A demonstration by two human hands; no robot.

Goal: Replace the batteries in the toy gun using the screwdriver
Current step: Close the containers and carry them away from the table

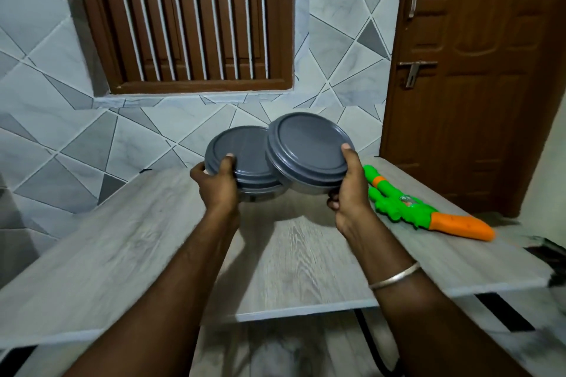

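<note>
Grey plastic lids cap two round steel containers, one gripped in each hand above a pale wood-grain table (122, 239). The left hand (216, 184) clamps the left container (239, 156) from its near side. Its thumb lies flat on the lid close to the rim, and its fingers curl round the wall and underneath, mostly out of sight. The right hand (349, 193) holds the right container (306, 147) from the right. Its thumb tip presses on the lid's edge, and its fingers are tucked under the steel base, where their bent tips show. A thin metal bangle (395, 277) circles that forearm. The right container is tilted toward the camera and sits a little higher. Its left edge overlaps the right edge of the other, though whether the two touch cannot be told. Both are clear of the tabletop.

The toy gun (407, 208), green with an orange grip and an orange band near the muzzle, lies flat on the table just right of the right hand, untouched. Behind are a grey tiled wall (46, 86), a brown barred window (183, 18) and a brown door (474, 70).
</note>
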